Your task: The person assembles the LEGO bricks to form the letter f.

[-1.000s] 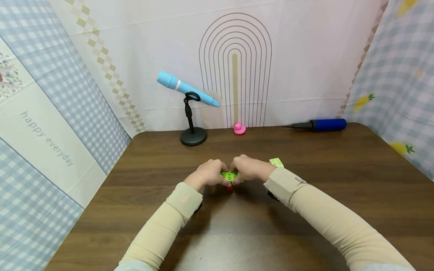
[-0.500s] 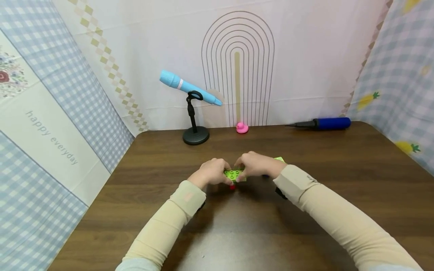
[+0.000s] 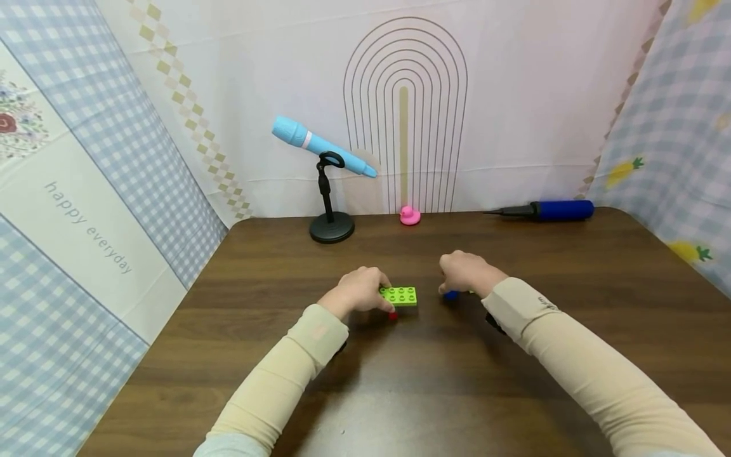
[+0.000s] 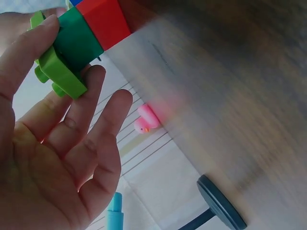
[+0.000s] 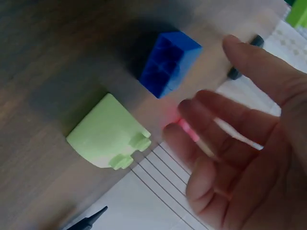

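Observation:
My left hand (image 3: 360, 289) pinches the end of a flat lime-green toy brick (image 3: 402, 296) between thumb and fingers. Under that brick, in the left wrist view, a dark green brick (image 4: 79, 40) and a red brick (image 4: 106, 24) form a stack with it, the red one lowest on the table. Right of the stack, my right hand (image 3: 468, 273) hovers by a blue brick (image 5: 170, 62), its thumb and fingers apart and nothing between them. The blue brick lies tipped, hollow underside showing. A pale green curved brick (image 5: 108, 132) lies close to it, mostly hidden by the hand in the head view.
Along the back of the wooden table (image 3: 320, 273) stand a black stand (image 3: 331, 227) with a light blue microphone (image 3: 325, 149), a pink toy duck (image 3: 409, 216) and a blue hand pump (image 3: 562, 210). Patterned cloth hangs behind and at both sides.
The right hand has let go of the lime-green brick and moved right to the blue brick. The left hand keeps its grip on the stack, nearly still.

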Tool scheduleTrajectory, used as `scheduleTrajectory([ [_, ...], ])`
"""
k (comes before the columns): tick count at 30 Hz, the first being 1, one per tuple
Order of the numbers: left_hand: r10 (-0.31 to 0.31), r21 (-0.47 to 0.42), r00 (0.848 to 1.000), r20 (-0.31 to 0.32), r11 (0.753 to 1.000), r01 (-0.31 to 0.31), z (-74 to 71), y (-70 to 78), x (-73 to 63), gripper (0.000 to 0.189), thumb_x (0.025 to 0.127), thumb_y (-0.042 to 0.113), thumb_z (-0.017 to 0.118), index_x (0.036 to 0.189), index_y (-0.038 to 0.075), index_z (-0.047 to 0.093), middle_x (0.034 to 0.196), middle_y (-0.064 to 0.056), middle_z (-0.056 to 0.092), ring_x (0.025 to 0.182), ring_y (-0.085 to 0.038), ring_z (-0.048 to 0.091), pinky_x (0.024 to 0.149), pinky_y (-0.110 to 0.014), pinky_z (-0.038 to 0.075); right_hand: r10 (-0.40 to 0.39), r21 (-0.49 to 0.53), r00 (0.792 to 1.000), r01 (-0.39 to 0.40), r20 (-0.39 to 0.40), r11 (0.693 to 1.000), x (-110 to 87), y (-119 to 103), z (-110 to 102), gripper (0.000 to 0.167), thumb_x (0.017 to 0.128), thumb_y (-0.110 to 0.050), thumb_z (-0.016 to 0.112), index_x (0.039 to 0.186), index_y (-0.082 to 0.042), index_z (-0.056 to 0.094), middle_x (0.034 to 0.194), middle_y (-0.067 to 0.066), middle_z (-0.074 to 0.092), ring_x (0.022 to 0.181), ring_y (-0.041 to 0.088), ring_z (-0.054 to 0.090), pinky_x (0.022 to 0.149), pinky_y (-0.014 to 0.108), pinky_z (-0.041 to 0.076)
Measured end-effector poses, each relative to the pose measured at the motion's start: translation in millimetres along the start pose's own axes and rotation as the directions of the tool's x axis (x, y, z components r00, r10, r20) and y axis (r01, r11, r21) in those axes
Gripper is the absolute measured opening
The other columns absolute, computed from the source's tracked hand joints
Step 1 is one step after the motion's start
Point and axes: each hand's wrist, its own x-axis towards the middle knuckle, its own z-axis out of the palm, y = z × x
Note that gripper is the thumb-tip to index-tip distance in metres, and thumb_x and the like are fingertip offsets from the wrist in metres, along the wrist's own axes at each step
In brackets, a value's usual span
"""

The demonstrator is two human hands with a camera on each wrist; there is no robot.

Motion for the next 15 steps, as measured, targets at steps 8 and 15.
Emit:
scheduleTrajectory([
  [8,-0.004,0.001,1.000,-0.002,1.000,0.004,0.2,1.3,0.6,0.039,0.064,0.037,0.074,0.098,0.018,0.066,0.081,0.008,0.056,0.072,-0.011,0.049,0.059,-0.030,0.039,0.050,-0.045,0.998,-0.049,0.023,0.998,0.8,8,11,0.022,0.072,-0.019,0.070,0.075,-0.007,0.052,0.071,0.006,0.049,0.064,0.020,0.045,0.053,0.033,0.037],
  [15,-0.013,-0.006,1.000,0.009,1.000,0.013,-0.5,0.9,0.2,0.040,0.065,0.036,0.074,0.099,0.017,0.066,0.082,0.007,0.057,0.073,-0.011,0.049,0.061,-0.030,0.039,0.027,0.031,0.999,-0.026,-0.030,0.999,2.2,7,10,0.022,0.073,-0.019,0.068,0.077,-0.005,0.051,0.068,0.006,0.045,0.061,0.018,0.043,0.050,0.029,0.033],
])
